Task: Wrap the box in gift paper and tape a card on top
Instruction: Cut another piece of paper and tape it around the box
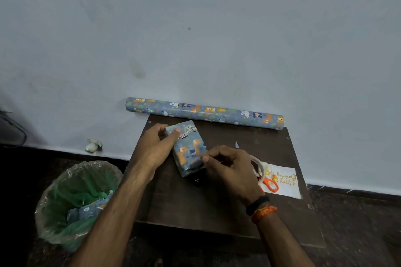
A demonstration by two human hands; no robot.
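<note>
A small box [189, 149] wrapped in blue animal-print gift paper lies on the dark wooden table [195, 201], angled away from me. My left hand [155, 146] grips its far left end, thumb on top. My right hand [227, 166] is at the box's near right edge, thumb and forefinger pinched together there; whether they hold tape I cannot tell. A white "Happy Birthday" card [286, 182] lies at the table's right, with orange-handled scissors [270, 185] on it and a clear tape roll [258, 166] beside my right hand.
The gift paper roll [204, 112] lies along the table's far edge against the pale wall. A bin with a green liner [76, 204], holding paper scraps, stands on the floor left of the table. A small white object [92, 145] sits by the wall.
</note>
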